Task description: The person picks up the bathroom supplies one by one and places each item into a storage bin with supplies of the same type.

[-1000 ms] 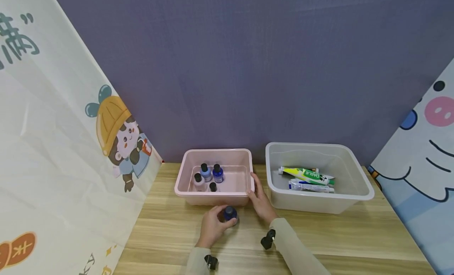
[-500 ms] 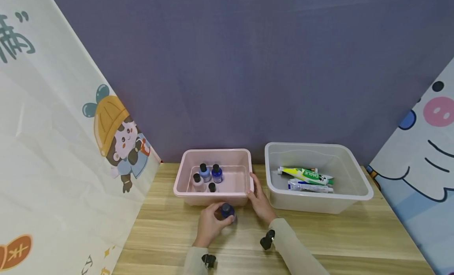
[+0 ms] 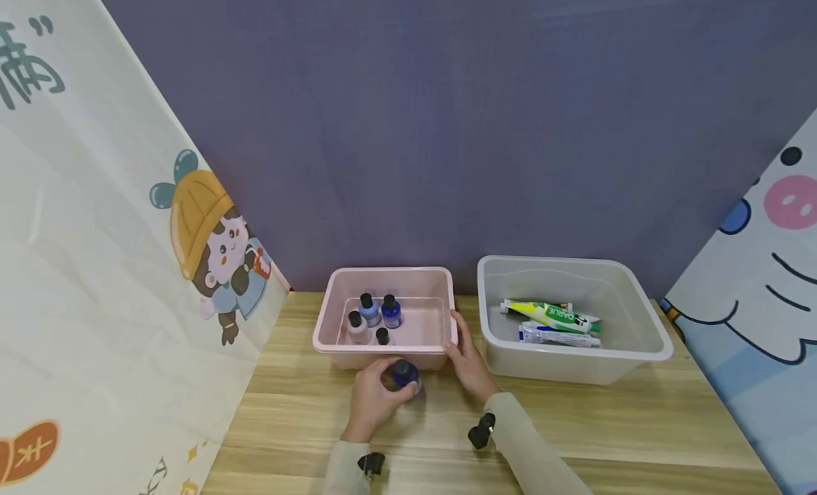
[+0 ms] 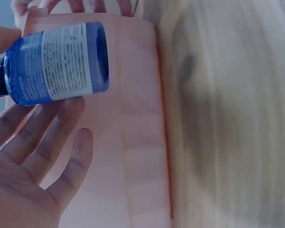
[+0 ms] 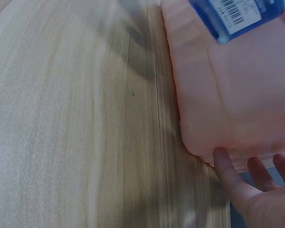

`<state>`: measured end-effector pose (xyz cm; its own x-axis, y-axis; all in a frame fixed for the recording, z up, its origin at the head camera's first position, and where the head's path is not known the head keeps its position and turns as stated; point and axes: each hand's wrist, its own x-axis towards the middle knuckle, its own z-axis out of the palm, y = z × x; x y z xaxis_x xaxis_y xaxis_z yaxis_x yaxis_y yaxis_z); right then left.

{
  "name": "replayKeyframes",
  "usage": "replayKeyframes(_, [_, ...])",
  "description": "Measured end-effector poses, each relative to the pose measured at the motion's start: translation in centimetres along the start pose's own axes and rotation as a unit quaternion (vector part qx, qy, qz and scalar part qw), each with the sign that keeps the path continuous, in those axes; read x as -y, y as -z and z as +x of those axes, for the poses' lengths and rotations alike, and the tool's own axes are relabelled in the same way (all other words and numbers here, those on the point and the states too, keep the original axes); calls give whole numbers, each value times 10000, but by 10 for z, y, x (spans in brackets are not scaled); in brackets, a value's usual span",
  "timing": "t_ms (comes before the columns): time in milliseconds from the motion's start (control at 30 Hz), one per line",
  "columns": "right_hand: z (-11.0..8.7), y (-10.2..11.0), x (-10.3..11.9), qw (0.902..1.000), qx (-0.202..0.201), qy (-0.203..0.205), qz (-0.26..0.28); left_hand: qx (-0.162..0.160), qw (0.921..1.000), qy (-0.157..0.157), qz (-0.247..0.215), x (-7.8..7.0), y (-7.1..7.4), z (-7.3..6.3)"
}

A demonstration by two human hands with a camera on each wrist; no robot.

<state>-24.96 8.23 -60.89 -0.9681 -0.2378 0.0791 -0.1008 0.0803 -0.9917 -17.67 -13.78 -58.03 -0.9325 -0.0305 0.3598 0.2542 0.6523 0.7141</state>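
Note:
My left hand (image 3: 371, 401) pinches a dark blue bottle (image 4: 61, 64) with a black cap between thumb and fingers, in front of the pink bin (image 3: 389, 359). In the left wrist view the bottle shows a printed white label and is held off the table. My right hand (image 3: 471, 364) rests against the bin's right side, thumb near the front corner. Inside the bin, at its left, stand a pale pink bottle (image 3: 359, 332), a light blue bottle (image 3: 369, 311), a blue bottle (image 3: 392, 315) and another whose black cap (image 3: 382, 335) shows above the front rim.
A larger white bin (image 3: 574, 364) stands right of the pink one. Several toothpaste tubes lie in it, among them a yellow and green tube (image 3: 552, 315). Both bins are on a wooden table (image 3: 440, 459), against a dark blue-grey backdrop (image 3: 408, 126).
My left hand has moved slightly left and toward the pink bin with the dark blue bottle. The right hand stays on the bin's side.

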Motion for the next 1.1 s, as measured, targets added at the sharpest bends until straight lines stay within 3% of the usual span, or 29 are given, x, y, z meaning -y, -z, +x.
replayKeyframes(833, [1,2,2,9999,30,-140,17,-9,9998,-200,-38,-23,21,13])
replayKeyframes(1100, [-1,1,0,9996,38,82,277,106,9996,-260,-28,-34,31,19])
